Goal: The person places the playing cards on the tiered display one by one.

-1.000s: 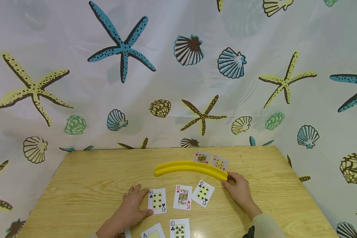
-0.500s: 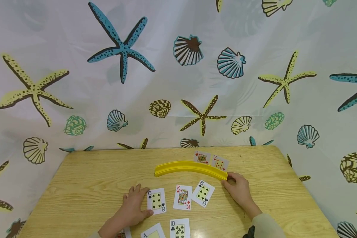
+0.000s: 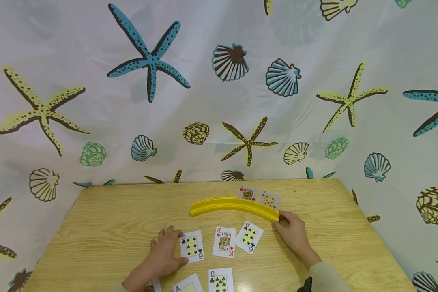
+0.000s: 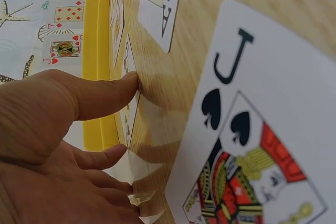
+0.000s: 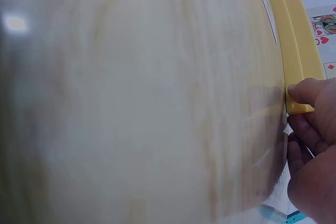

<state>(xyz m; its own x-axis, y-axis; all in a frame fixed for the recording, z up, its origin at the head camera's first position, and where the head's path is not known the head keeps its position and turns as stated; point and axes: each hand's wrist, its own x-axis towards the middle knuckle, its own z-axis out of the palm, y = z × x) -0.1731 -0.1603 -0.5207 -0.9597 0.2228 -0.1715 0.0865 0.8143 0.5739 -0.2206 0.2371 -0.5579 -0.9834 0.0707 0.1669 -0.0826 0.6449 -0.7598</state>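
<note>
My right hand pinches the right end of a curved yellow playing card holder, thumb in front. A jack of hearts and a seven of diamonds stand upright along its right half. Thumb and index finger of my left hand touch the left corners of the six of spades, which lies face up; the other fingers are spread. To its right lie the king of diamonds and the six of clubs, touching or nearly so.
Nearer me lie the ten of clubs, an ace of clubs and a jack of spades partly under my left forearm. Behind the wooden table hangs a white curtain printed with starfish and shells.
The six of spades has slid very slightly to the left under my left hand's fingers. My right hand and the card holder have stayed put.
</note>
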